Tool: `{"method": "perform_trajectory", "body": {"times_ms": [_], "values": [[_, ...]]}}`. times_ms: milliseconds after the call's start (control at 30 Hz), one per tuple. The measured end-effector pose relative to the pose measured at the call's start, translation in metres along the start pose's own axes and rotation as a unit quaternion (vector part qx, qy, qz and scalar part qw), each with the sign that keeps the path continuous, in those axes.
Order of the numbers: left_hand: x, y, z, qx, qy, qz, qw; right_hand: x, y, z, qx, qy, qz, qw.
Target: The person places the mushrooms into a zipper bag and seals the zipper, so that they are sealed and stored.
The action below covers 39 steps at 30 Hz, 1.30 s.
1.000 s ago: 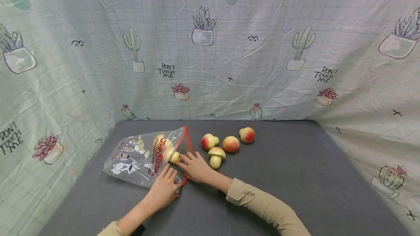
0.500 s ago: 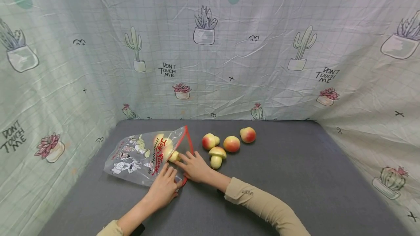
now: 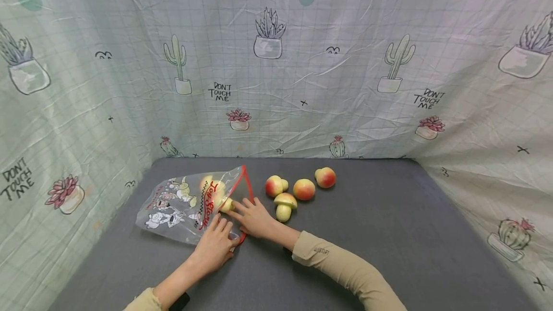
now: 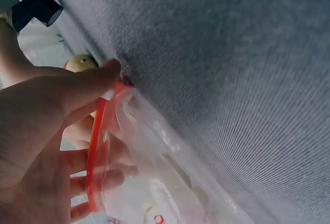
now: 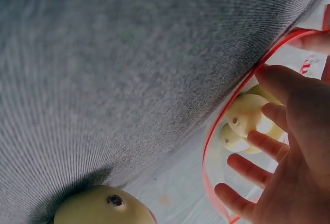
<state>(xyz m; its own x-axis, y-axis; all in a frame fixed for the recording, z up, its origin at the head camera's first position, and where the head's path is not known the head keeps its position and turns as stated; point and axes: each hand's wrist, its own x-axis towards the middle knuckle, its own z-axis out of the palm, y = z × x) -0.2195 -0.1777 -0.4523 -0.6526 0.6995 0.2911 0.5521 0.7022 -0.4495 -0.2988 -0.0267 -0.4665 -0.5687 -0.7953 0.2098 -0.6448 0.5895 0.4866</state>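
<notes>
A clear plastic bag (image 3: 173, 210) with a red rim and "Toy Story" print lies on its side, its mouth facing right. My left hand (image 3: 213, 247) grips the near edge of that mouth; in the left wrist view the thumb lies across the red rim (image 4: 94, 157). Fingers spread, my right hand (image 3: 258, 220) reaches into the opening. Its fingertips are at the pale stem of a toy mushroom (image 3: 227, 205); whether they touch it I cannot tell. More than one mushroom (image 5: 248, 115) shows inside the bag in the right wrist view.
Several loose red-and-yellow mushrooms stand or lie right of the bag: one upside down or upright near my right wrist (image 3: 285, 207), others behind it (image 3: 304, 189). The grey tabletop (image 3: 389, 244) meets a printed cloth backdrop (image 3: 302, 128) at the back and sides.
My right hand has shifted slightly left, and the mushroom stem at the bag's mouth has moved a little left with it. The left hand keeps its hold on the bag; the loose mushrooms stay put.
</notes>
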Motion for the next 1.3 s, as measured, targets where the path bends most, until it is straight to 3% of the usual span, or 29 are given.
{"method": "perform_trajectory", "body": {"times_ms": [233, 467, 800, 1300], "values": [[0.003, -0.014, -0.004, -0.051, 0.026, -0.026, 0.9980, 0.001, 0.001, 0.001, -0.010, 0.015, -0.003, 1.000], [0.002, -0.026, -0.010, -0.039, 0.053, -0.031, 0.9974, 0.003, 0.001, 0.000, -0.015, 0.001, 0.000, 1.000], [0.003, -0.029, -0.006, -0.041, 0.111, -0.041, 0.9921, 0.014, 0.001, -0.003, -0.028, -0.016, -0.004, 0.999], [-0.001, -0.036, -0.006, -0.043, 0.117, -0.038, 0.9914, 0.026, 0.005, -0.007, -0.060, -0.040, -0.015, 0.997]]}}
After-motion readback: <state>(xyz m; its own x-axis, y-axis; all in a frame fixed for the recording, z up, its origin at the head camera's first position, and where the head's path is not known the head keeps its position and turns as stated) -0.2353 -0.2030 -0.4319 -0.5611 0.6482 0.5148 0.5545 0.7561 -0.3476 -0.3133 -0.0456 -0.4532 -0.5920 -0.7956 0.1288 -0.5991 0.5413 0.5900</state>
